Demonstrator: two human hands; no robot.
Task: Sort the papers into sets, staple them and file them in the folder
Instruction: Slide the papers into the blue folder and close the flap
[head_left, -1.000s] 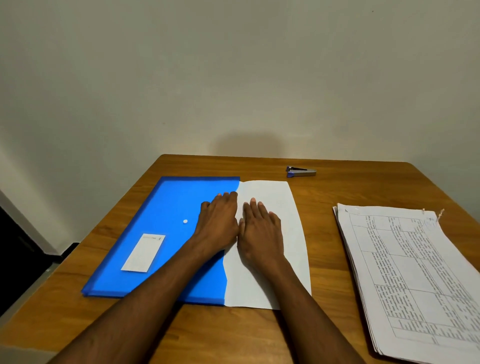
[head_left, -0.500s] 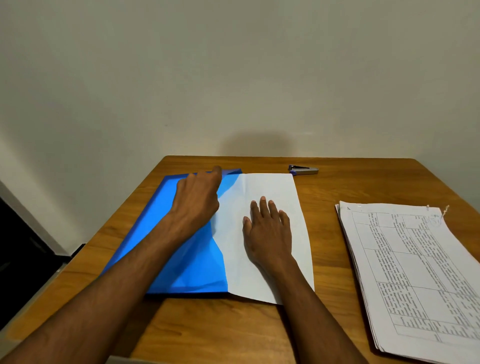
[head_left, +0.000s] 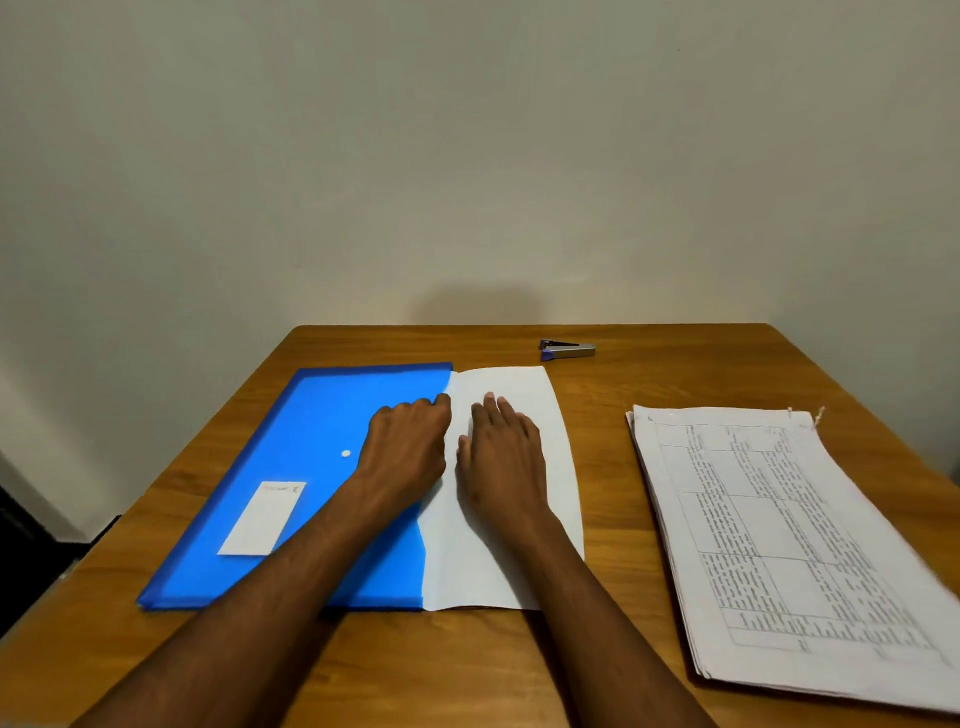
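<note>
Folder (head_left: 291, 467), blue, flat on the table (head_left: 613, 395) toward the left, white label on its near part and a small white snap dot mid-cover. White sheet (head_left: 524, 566) protruding from its right edge, lying partly on bare wood. Left hand (head_left: 405, 452) resting at the seam of folder and sheet, fingers curled under at the cover's edge; cannot tell whether anything is pinched. Right hand (head_left: 501, 457) just beside it, flat on the sheet, fingers straight, pressing down, holding nothing. Stack of papers (head_left: 779, 540) with printed tables well apart at right. Stapler (head_left: 566, 349) near the far edge, untouched.
</note>
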